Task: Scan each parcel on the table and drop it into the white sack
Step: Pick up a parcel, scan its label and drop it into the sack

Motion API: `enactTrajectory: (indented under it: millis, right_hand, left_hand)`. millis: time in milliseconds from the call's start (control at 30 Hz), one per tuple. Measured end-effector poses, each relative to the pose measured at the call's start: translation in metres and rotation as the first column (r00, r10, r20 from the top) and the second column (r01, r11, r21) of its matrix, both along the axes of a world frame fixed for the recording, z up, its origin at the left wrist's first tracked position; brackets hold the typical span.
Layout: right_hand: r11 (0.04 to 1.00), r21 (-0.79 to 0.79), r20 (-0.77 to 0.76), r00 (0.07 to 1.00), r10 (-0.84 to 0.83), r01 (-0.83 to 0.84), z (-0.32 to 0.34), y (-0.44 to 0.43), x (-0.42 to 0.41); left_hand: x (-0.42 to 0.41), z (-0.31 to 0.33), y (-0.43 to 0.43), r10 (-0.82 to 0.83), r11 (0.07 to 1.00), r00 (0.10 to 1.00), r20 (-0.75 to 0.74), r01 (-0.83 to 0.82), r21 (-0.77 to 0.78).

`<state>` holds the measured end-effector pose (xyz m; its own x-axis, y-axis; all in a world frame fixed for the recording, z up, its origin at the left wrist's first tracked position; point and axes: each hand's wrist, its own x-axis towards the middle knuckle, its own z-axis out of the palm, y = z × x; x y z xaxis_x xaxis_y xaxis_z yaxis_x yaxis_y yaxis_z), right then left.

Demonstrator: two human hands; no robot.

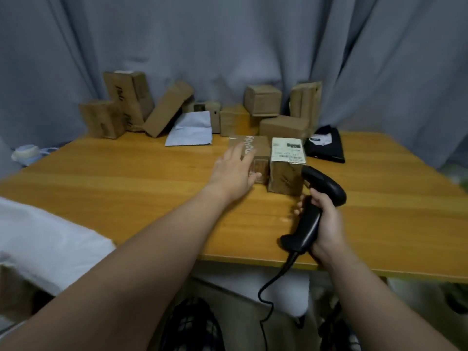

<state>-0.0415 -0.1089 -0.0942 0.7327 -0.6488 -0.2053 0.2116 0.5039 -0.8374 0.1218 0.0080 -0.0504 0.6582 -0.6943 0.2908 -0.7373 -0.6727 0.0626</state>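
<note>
Grey curtains (pixel 228 34) hang in heavy folds right across the back, softly lit. A glossy orange-brown wooden table (pixel 126 186) fills the middle, with dim floor (pixel 240 307) showing beneath its near edge.
</note>
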Motion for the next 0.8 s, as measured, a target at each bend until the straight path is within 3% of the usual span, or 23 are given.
enactTrajectory:
  millis: [133,233,533,600,700,800]
  right_hand:
    - [1.000,-0.013,0.050,0.998,-0.023,0.024,-0.009,-0.003,0.004]
    - [1.000,-0.010,0.068,0.998,-0.007,0.008,-0.012,-0.006,0.007]
    - [0.982,-0.184,0.086,0.994,0.064,-0.047,-0.010,0.006,0.005]
    - [0.981,-0.189,0.080,0.995,0.066,-0.050,-0.009,0.006,0.003]
    - [0.985,-0.167,0.077,0.995,0.059,-0.045,-0.009,0.007,0.000]
    - [0.985,-0.166,0.081,0.995,0.059,-0.045,-0.010,0.008,-0.002]
  left_hand:
    - [0.023,-0.003,-0.022,0.067,0.993,0.993,-0.098,-0.057,0.102]
    - [0.026,-0.006,-0.017,0.095,0.995,0.982,-0.163,-0.097,-0.005]
    - [-0.003,-0.021,0.048,0.324,0.897,0.943,-0.072,-0.331,-0.294]
    - [-0.009,-0.022,0.048,0.274,0.873,0.952,-0.134,-0.305,-0.381]
    - [-0.019,-0.013,0.047,0.074,0.821,0.968,-0.241,-0.196,-0.537]
    - [-0.020,-0.007,0.052,0.053,0.912,0.990,-0.133,-0.102,-0.396]
